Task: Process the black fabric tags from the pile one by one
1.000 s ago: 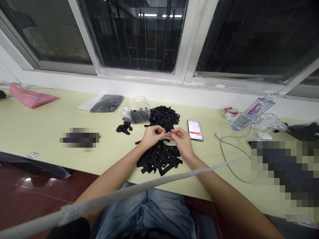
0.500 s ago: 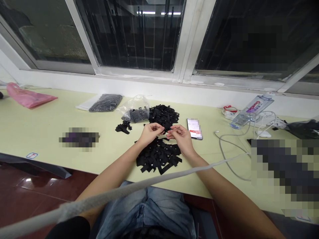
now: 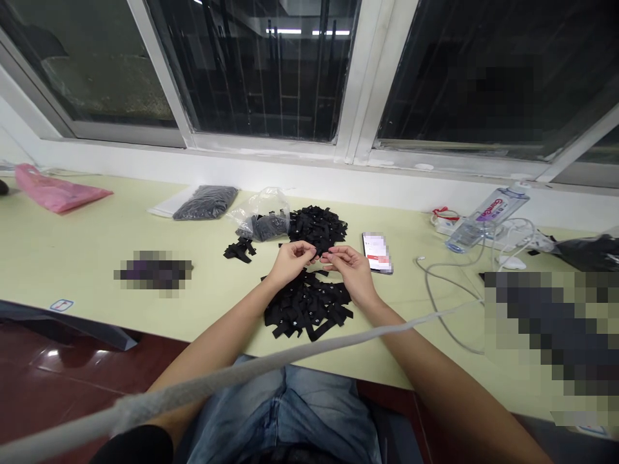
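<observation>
My left hand and my right hand meet over the table, fingertips pinched close together. Between them is a small black fabric strip, largely hidden by the fingers and hard to tell from the dark heap behind it. Below my wrists lies a spread pile of black fabric strips, several showing small shiny metal dots. Just beyond my fingers sits a second heap of black strips. To its left an open clear plastic bag has dark pieces inside, with a few loose strips in front.
A lit phone lies right of my hands. Farther right are a clear bottle, a power strip and grey cables. A filled bag and a pink bag lie left. A pale cord crosses before me.
Both hands stay almost in place, with small finger movements at the strip. The piles look the same, and the view has tilted very slightly.
</observation>
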{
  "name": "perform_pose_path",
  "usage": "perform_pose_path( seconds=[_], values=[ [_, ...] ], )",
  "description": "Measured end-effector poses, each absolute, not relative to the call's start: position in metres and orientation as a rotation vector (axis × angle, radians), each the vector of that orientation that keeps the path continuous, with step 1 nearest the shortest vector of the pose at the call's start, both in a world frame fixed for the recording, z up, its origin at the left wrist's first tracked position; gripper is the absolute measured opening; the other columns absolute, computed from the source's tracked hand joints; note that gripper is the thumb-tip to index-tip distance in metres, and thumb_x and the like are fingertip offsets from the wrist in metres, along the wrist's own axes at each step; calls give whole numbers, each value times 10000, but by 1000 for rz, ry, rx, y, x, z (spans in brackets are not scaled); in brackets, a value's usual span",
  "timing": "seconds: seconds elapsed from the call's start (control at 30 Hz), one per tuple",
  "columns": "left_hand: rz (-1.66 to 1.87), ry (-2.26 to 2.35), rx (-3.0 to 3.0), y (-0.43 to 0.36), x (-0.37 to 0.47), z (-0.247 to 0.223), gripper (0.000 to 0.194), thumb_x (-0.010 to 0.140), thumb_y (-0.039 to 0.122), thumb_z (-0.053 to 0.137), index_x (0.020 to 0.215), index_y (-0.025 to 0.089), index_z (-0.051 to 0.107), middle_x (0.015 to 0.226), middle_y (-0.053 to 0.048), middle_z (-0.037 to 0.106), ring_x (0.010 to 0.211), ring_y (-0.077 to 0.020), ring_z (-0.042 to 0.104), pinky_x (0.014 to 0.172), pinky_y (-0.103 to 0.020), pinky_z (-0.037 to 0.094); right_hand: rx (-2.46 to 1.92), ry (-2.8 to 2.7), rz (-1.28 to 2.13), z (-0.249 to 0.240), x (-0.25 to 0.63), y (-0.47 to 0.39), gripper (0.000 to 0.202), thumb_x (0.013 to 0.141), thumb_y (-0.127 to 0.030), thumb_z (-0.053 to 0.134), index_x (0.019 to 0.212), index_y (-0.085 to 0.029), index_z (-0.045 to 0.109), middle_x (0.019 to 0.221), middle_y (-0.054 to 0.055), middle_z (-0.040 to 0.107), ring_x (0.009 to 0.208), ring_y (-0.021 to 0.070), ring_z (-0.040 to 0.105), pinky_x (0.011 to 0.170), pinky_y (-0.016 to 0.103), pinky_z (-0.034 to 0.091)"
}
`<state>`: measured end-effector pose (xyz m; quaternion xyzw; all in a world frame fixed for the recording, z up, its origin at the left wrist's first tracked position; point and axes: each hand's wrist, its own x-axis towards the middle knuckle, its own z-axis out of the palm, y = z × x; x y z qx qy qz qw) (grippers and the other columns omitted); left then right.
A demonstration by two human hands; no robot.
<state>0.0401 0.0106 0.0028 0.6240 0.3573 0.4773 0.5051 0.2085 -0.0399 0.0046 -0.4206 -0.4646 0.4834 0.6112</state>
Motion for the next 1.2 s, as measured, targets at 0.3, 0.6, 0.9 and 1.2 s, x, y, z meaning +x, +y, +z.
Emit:
perform_pose_path(
  seconds=[0.3,0.6,0.9,1.2],
  values=[
    [1137,833,1587,7,42,5,306,825,435,707,865,131,718,768,-56,710,689,-145,627,668,-256,492,-1010,-1179,1033,3,209,-40,291,771,-454,760,924,-209,730,922,47,708,818,181,658,697,304,574],
    [1117,810,1598,5,42,8,339,794,464,737,847,129,717,755,-49,697,648,-127,595,627,-243,469,-945,-1067,1173,2,207,-41,275,755,-434,783,937,-231,748,960,26,711,829,154,658,824,321,564],
    [1070,779,1583,4,44,6,365,781,474,749,861,120,713,724,-47,679,632,-127,584,613,-246,454,-955,-997,1172,0,209,-39,227,713,-343,823,885,-206,765,889,30,717,773,144,654,831,320,555],
    [1036,813,1639,6,43,2,342,798,453,740,877,121,718,769,-58,691,661,-131,597,622,-238,461,-980,-947,1126,2,210,-37,297,648,-329,862,861,-198,703,815,-3,679,701,122,631,720,285,554]
  ],
)
